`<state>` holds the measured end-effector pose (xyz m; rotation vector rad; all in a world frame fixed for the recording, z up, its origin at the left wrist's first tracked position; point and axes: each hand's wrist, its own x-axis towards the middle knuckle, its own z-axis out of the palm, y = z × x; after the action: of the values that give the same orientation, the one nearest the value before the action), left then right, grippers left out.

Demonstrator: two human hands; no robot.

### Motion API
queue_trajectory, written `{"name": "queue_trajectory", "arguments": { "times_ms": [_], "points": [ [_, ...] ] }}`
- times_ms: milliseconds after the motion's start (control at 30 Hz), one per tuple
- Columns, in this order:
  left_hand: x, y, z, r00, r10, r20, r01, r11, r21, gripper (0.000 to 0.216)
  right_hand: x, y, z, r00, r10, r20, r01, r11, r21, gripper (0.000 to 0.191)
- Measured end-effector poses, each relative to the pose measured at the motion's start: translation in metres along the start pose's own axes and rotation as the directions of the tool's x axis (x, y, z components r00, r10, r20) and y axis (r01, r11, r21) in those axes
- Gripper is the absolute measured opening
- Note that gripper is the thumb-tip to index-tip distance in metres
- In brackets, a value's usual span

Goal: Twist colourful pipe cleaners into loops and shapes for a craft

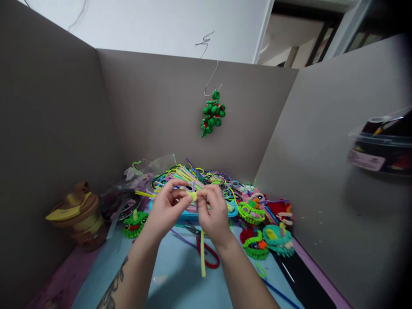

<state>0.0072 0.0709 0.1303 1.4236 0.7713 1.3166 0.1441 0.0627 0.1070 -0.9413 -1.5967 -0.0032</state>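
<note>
Both my hands are raised over the table, fingertips pinched together on a yellow-green pipe cleaner (202, 253) whose long end hangs down between my wrists. My left hand (167, 208) grips its twisted top from the left. My right hand (212, 212) pinches the same spot from the right. Behind them lies a heap of coloured pipe cleaners (183, 176) on a blue tray (189, 216). Red-handled scissors (207, 253) rest on the light blue mat (174, 274) under my hands.
Finished fuzzy pipe-cleaner figures lie at the right (278, 240) and a green one at the left (134, 224). A brown and yellow tape holder (79, 214) stands far left. A green bunch (212, 113) hangs from a wire hook. Grey partition walls enclose the table.
</note>
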Motion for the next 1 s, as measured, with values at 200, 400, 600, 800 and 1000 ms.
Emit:
{"name": "queue_trajectory", "arguments": {
  "times_ms": [200, 400, 600, 800, 1000],
  "points": [
    [0.0007, 0.002, -0.0005, 1.0, -0.004, -0.019, 0.006, 0.996, 0.093, 0.032, 0.0006, 0.0006, 0.0011, 0.999, -0.019, 0.044, 0.021, 0.999, -0.04, 0.014],
    [-0.0003, 0.0012, -0.0022, 0.997, 0.065, -0.031, -0.058, 0.978, 0.199, 0.031, 0.0041, 0.0001, -0.0023, 0.993, 0.023, 0.115, -0.025, 1.0, 0.019, 0.014],
    [0.0, 0.0007, -0.0067, 0.987, 0.16, 0.003, -0.15, 0.921, 0.36, 0.026, 0.0052, 0.0054, 0.0012, 0.979, 0.089, 0.185, -0.115, 0.985, 0.132, 0.013],
    [0.0, -0.0006, -0.0063, 0.975, 0.224, 0.006, -0.204, 0.879, 0.43, 0.022, 0.0051, 0.0016, 0.0051, 0.959, 0.227, 0.167, -0.26, 0.941, 0.216, 0.015],
    [0.0025, -0.0073, -0.0053, 0.987, 0.159, -0.017, -0.142, 0.92, 0.365, 0.027, 0.0069, -0.0012, 0.0028, 0.94, 0.299, 0.166, -0.333, 0.911, 0.244, 0.016]
  ]
}}
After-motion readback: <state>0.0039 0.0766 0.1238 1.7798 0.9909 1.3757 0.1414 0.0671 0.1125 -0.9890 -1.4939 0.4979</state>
